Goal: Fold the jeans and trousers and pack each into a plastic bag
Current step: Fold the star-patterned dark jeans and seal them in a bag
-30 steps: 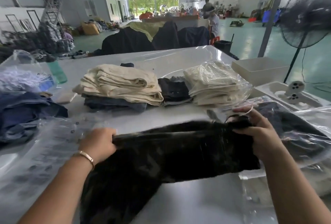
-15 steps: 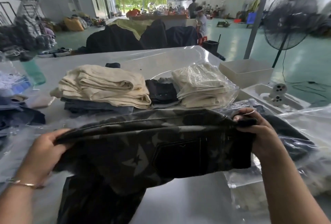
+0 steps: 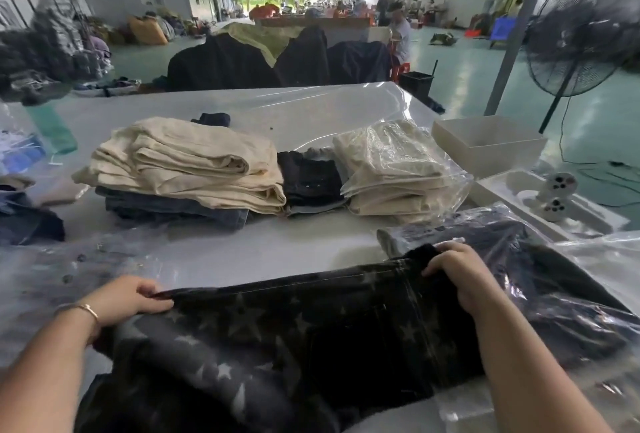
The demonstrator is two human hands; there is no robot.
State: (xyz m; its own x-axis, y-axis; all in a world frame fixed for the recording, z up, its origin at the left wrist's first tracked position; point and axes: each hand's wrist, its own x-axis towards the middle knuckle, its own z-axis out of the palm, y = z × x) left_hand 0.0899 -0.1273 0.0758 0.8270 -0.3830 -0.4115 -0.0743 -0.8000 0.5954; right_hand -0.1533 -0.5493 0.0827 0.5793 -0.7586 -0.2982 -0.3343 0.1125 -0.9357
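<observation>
Dark trousers with a pale star print point(image 3: 277, 335) lie spread across the near edge of the white table point(image 3: 242, 252). My left hand point(image 3: 121, 299) grips their far edge on the left. Near the waistband, my right hand point(image 3: 457, 276) grips the same edge on the right. Under my right hand lies a dark garment packed in a clear plastic bag point(image 3: 571, 294). Clear empty bags point(image 3: 52, 276) lie flat at the left.
Behind the trousers stand a stack of cream trousers on jeans point(image 3: 194, 169), a small dark folded pile point(image 3: 310, 178) and bagged cream trousers point(image 3: 398, 169). A white box point(image 3: 485, 141) and a white tray point(image 3: 540, 197) sit at the right. A floor fan point(image 3: 585, 30) stands beyond.
Both hands brought the star-print trousers down from a raised position onto the table, with the held edge now lower and nearer to me. The left hand moved inward.
</observation>
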